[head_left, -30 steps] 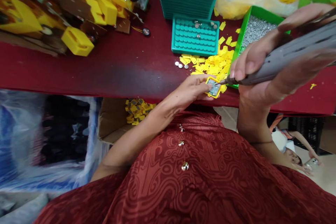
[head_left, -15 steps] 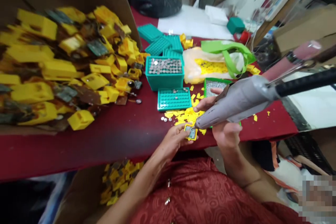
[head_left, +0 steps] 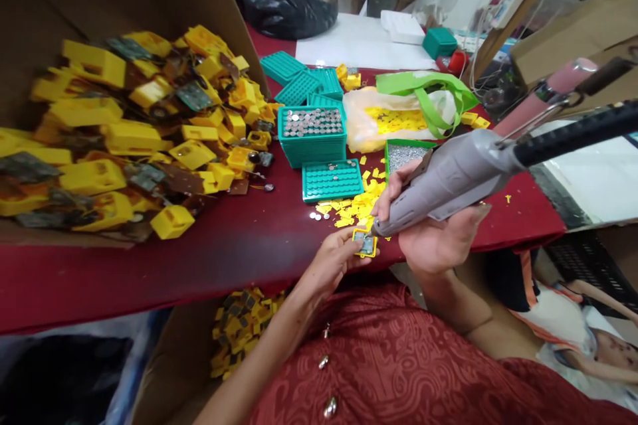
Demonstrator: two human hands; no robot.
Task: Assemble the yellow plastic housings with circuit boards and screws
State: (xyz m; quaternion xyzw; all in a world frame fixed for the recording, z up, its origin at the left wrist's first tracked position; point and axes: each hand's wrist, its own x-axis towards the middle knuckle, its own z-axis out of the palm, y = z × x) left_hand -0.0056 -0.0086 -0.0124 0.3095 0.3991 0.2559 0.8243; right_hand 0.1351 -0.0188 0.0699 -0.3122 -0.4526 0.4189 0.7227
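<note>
Since a second ago the head-worn view has tilted up, bringing the rear of the grey plastic power screwdriver [head_left: 443,176] into frame, its bit now showing far less. On the near side of the shallow teal plastic tray [head_left: 332,180], the left hand [head_left: 335,255] pinches a small rectangular yellow plastic case [head_left: 369,255], thumb over the grey-green circuit board [head_left: 367,246] inside. The right hand [head_left: 431,242], nearer than the tray and right of the case, wraps the screwdriver, nose at the board; bit contact is too small to tell. Good handling likely means a steady case, bit square to the board, light pressure, thumb clear. Just before the tray lie round silver discs [head_left: 319,216]; to its right, a bright-green box [head_left: 387,163] of silvery metal bits; behind, stacked teal plastic trays [head_left: 312,152].
</note>
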